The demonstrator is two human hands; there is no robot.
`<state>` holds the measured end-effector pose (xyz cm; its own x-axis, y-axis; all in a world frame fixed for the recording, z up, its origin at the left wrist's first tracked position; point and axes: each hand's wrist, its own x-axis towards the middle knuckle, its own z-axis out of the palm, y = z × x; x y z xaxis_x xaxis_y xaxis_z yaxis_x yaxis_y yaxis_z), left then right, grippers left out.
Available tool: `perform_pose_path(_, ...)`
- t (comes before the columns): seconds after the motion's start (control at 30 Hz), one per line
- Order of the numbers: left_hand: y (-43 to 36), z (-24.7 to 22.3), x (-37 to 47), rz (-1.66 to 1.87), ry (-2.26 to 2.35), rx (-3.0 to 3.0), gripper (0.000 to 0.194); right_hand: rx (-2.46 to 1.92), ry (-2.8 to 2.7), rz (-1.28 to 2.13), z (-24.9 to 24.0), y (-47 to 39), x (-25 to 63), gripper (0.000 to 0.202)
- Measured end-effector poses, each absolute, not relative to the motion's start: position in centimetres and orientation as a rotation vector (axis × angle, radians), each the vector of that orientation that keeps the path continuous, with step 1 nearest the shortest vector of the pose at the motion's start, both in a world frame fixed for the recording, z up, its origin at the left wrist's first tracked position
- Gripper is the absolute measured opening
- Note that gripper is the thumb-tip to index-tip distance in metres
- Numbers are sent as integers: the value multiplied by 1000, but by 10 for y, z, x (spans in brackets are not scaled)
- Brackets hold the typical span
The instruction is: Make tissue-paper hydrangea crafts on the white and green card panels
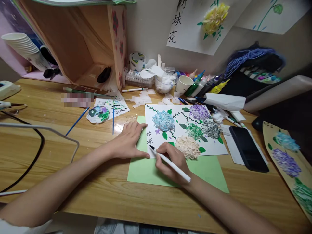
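My right hand (pixel 174 161) is closed around a white brush pen (pixel 176 168). Its black tip points down at the left margin of a white sheet (pixel 156 151), just under two handwritten black characters (pixel 149 137). Raised paper flowers cover much of that sheet: a blue one (pixel 163 121), a purple one (pixel 199 111), a green one (pixel 194 131), a grey one (pixel 211 129) and a cream one (pixel 187 147), among painted leaves and stems. My left hand (pixel 129 139) lies flat with fingers spread, thumb and index finger at the sheet's left edge. Beneath is green paper (pixel 151 172).
Left of the work are a paint palette (pixel 98 113) and blue brushes (pixel 113 117). Behind stand a paper cup (pixel 184 85), a clear bowl (pixel 164 83) and paint bottles (pixel 198 83). A phone (pixel 248 149) lies right; cables (pixel 40 139) cross the left side.
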<state>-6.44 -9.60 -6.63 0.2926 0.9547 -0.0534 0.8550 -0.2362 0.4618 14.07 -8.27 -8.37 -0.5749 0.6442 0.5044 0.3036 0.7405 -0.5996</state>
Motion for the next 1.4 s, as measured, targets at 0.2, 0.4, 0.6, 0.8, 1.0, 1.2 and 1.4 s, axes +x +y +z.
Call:
perform_pose_path(0.2,-96,-67,-64,319,1621,2195,93,-726,-2288,580,-84,-82,141,14)
perform_pose_path(0.4,-96,-66,-64,308,1614,2195,94,-701,-2305,597,-85,-82,141,12)
perform_pose_path(0.6,-96,-67,-64,316,1617,2191,93,-734,-2310,590,-83,-82,140,14)
perform_pose_path(0.8,-96,-68,-64,341,1612,2182,93,-768,-2267,555,-82,-82,141,15)
perform_pose_path(1.0,-96,-65,-64,320,1610,2171,92,-700,-2316,569,-83,-82,140,14)
perform_pose_path(1.2,-95,-65,-63,314,1613,2185,92,-681,-2307,577,-82,-82,141,15)
perform_pose_path(1.4,-96,-67,-64,328,1607,2184,92,-735,-2314,574,-81,-82,142,15)
